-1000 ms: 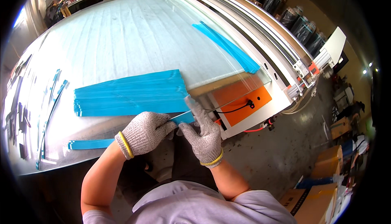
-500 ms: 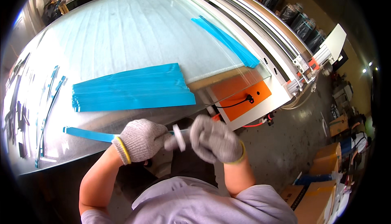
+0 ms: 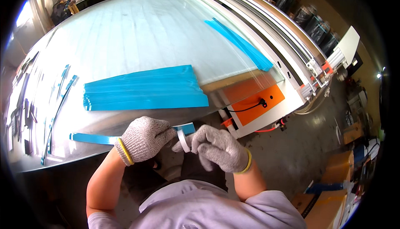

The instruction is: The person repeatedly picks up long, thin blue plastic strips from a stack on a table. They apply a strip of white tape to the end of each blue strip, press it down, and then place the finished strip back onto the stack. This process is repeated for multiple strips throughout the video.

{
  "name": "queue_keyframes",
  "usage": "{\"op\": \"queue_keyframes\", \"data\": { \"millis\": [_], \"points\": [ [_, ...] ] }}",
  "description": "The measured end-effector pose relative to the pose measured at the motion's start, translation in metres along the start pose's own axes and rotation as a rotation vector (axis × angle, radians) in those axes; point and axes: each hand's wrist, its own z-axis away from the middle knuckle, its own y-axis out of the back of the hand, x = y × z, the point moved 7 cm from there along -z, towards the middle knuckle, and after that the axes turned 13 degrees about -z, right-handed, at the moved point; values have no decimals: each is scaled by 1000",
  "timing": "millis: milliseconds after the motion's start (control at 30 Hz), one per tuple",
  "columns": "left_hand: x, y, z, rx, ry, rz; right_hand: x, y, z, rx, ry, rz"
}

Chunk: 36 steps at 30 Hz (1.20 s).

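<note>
At far left, many thin, dark strips (image 3: 21,108) lie scattered, too blurred to count, on one large, pale, shiny table (image 3: 98,120). Beside them are at least two narrow, blue-and-dark strips (image 3: 53,118). Next, one long, flat, bright-blue strip (image 3: 91,138) runs from the table's near edge to the left hand (image 3: 146,140), in a grey knit glove with a yellow cuff. That hand is closed around the strip, whose other end shows past its fingers. Behind it lies one broad bundle of overlapping blue strips (image 3: 146,89), individually uncountable. Between the two hands is one white, ring-like band (image 3: 183,141), at the fingertips of the right hand (image 3: 218,148), gloved alike. Its fingers are curled; whether they grip the band, I cannot tell. Farther right are one slimmer bundle of blue strips (image 3: 241,46) and one flat orange panel (image 3: 271,100) with one black plug (image 3: 263,103).
</note>
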Motion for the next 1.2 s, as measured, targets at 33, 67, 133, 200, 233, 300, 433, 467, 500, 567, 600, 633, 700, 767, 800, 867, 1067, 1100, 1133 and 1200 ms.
{"op": "queue_keyframes", "data": {
  "millis": [33, 67, 133, 200, 233, 300, 433, 467, 500, 567, 600, 633, 700, 767, 800, 867, 1067, 1100, 1133, 1200],
  "points": [
    [-1, 5, 1, 33, 23, 54, 7, 1, 4, 24, 83, 107],
    [2, 7, 2, 85, 2, -33, 15, 5, 7, 70, 161, 171],
    [9, 14, 4, 146, -20, -40, 22, 5, 5, 170, 221, 150],
    [10, 16, 6, 169, -49, 21, 34, 3, 4, 292, 190, -13],
    [13, 15, 6, 157, -51, 20, 53, 15, 1, 342, 207, 1],
    [13, 17, 12, 144, -9, -5, 54, 15, -6, 468, 222, 21],
    [23, 17, 10, 242, -188, -65, 42, 13, 1, 538, 375, 97],
    [25, 14, 8, 213, -192, -53, 43, 18, 3, 595, 374, 76],
    [34, 24, 9, 291, -202, -92, 50, 24, 3, 641, 409, -39],
    [33, 19, 8, 406, -170, -107, 32, 14, -4, 630, 602, 213],
    [34, 20, 3, 413, -139, -113, 28, 9, -8, 651, 594, 274],
    [33, 23, 3, 420, -109, -119, 23, 3, -10, 673, 588, 335],
    [36, 28, 3, 371, -60, -172, 15, -3, -11, 693, 576, 422],
    [37, 32, 8, 441, -88, -216, 13, -9, -12, 679, 554, 469],
    [38, 27, 12, 530, -147, -229, 14, -9, -10, 699, 602, 427],
    [41, 28, 20, 693, -259, -231, -1, -19, -15, 623, 670, 596],
    [75, 64, 41, 679, -366, -299, -25, 79, -13, 963, 564, 511],
    [57, 54, 28, 591, -268, -302, -33, 63, -3, 915, 697, 490],
    [55, 48, 29, 593, -243, -373, -36, 43, -4, 729, 723, 453],
    [57, 43, 26, 493, -181, -491, -29, 13, -17, 343, 751, 156]
  ]
}}
